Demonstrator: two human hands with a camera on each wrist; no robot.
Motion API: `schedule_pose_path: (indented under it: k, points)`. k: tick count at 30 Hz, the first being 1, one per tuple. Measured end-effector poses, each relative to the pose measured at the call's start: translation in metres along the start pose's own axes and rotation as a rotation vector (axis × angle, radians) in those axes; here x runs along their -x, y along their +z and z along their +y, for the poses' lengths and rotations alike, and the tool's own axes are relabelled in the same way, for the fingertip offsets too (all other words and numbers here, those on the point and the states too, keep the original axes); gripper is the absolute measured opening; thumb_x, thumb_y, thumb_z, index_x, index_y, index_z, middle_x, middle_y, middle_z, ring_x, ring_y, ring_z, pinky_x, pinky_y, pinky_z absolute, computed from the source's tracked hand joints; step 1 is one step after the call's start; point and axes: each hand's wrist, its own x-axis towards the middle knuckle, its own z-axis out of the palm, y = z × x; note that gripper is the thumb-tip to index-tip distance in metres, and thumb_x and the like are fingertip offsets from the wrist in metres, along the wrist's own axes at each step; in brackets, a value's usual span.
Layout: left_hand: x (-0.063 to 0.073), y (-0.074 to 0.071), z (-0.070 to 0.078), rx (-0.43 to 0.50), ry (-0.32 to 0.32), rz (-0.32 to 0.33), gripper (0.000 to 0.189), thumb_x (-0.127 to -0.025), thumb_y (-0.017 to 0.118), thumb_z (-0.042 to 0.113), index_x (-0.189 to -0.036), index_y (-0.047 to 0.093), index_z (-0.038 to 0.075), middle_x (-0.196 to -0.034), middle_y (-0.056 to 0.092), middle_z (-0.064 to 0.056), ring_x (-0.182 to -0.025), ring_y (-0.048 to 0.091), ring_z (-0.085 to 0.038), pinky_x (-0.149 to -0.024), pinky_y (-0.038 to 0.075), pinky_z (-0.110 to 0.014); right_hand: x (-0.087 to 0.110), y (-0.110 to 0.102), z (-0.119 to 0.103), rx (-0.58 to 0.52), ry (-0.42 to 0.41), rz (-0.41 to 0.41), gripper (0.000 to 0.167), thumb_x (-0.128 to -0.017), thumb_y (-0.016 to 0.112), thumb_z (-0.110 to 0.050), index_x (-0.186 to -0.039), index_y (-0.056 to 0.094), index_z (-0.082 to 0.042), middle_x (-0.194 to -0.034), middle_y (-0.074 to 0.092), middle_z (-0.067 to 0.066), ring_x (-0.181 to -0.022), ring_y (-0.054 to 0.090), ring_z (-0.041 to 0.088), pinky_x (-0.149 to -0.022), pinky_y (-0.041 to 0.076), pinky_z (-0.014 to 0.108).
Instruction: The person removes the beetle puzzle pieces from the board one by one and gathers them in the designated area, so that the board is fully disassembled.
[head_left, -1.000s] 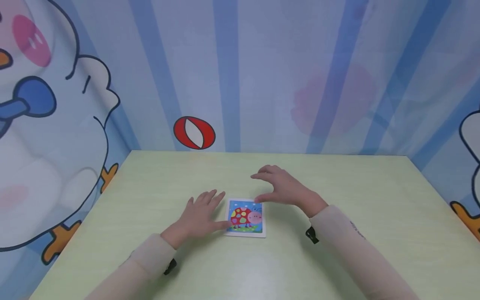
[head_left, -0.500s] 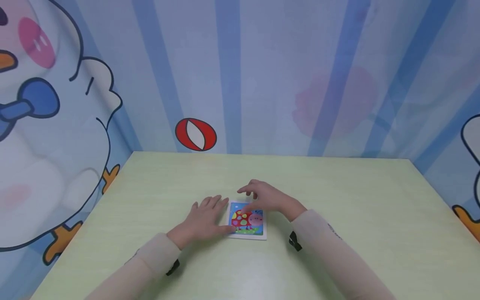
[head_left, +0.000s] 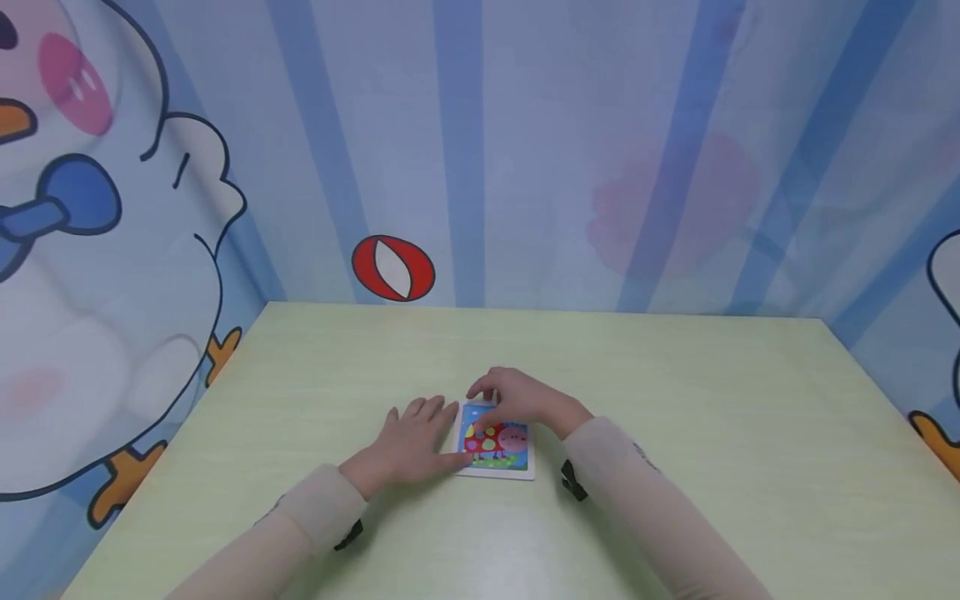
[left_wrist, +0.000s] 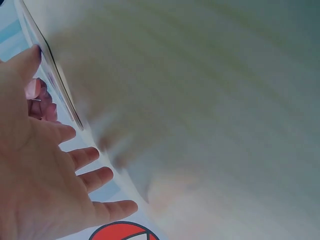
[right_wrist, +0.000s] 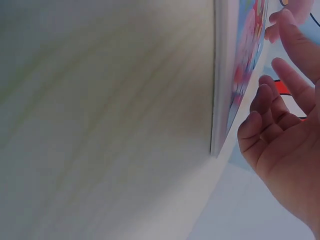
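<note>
A small square picture board [head_left: 513,450], white-rimmed with a red spotted ladybug on blue, lies flat near the middle of the table. My left hand [head_left: 408,443] is spread at its left side, the thumb resting on the lower left edge. Over the board's upper part is my right hand [head_left: 521,397], thumb above the ladybug and the other fingers bent by the top edge. From the right wrist view, the board [right_wrist: 244,60] shows a raised, layered rim, and the right hand [right_wrist: 292,125] has loosely bent fingers with nothing visible between them.
The pale green table [head_left: 675,400] stretches around the board on all sides. Behind it hangs a blue striped cloth [head_left: 540,167] with cartoon prints, including a red and white ball [head_left: 393,268]. Cream sleeves [head_left: 300,521] cover both forearms, with a black strap under each wrist.
My right hand has moved left and nearer, from beyond the board's upper right corner to over its upper part. The left hand has barely shifted. The board stays in place.
</note>
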Motion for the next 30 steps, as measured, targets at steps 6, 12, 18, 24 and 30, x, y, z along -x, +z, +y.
schedule_pose_path:
  k: [6,12,18,24,30]
  points:
    - [0.0007,0.0002,0.0021,-0.009,0.0,-0.016,0.082,-0.087,0.058,0.059,-0.15,0.035,0.011,-0.153,0.032,-0.015,-0.14,0.027,-0.038,-0.105,0.025,-0.068,-0.0037,0.0045,-0.001,0.034,0.016,-0.006,0.04,-0.08,0.08,-0.025,-0.115,0.066,-0.011,-0.104,0.059,0.003,-0.09,0.054,0.017,-0.084,0.049,0.033]
    - [0.0005,-0.0002,0.0021,-0.001,-0.007,-0.027,0.082,-0.088,0.057,0.059,-0.15,0.035,0.011,-0.154,0.031,-0.015,-0.14,0.026,-0.038,-0.105,0.025,-0.068,-0.0062,0.0063,-0.0004,0.047,0.022,-0.007,0.037,-0.08,0.08,-0.025,-0.111,0.066,-0.011,-0.1,0.058,0.002,-0.088,0.052,0.016,-0.082,0.048,0.031]
    - [0.0009,-0.0009,0.0019,0.008,-0.013,-0.034,0.081,-0.088,0.058,0.058,-0.15,0.035,0.011,-0.154,0.03,-0.015,-0.14,0.025,-0.038,-0.104,0.026,-0.068,-0.0078,0.0067,-0.0022,0.034,0.058,-0.016,0.034,-0.081,0.079,-0.024,-0.109,0.066,-0.011,-0.097,0.059,0.0,-0.088,0.052,0.015,-0.084,0.048,0.03]
    - [0.0,-0.0004,0.0015,0.001,-0.011,-0.037,0.082,-0.087,0.058,0.058,-0.15,0.034,0.012,-0.154,0.03,-0.014,-0.14,0.025,-0.038,-0.104,0.027,-0.068,-0.0076,0.0074,-0.0045,0.018,0.083,-0.013,0.033,-0.081,0.079,-0.021,-0.108,0.065,-0.008,-0.098,0.059,0.001,-0.089,0.053,0.016,-0.086,0.048,0.032]
    - [-0.0009,0.001,0.0008,-0.005,-0.012,-0.04,0.082,-0.087,0.058,0.058,-0.151,0.033,0.012,-0.154,0.029,-0.015,-0.14,0.025,-0.038,-0.104,0.027,-0.068,-0.007,0.0083,-0.0064,0.021,0.094,-0.003,0.031,-0.082,0.078,-0.02,-0.107,0.064,-0.009,-0.097,0.058,0.001,-0.088,0.052,0.016,-0.086,0.047,0.032]
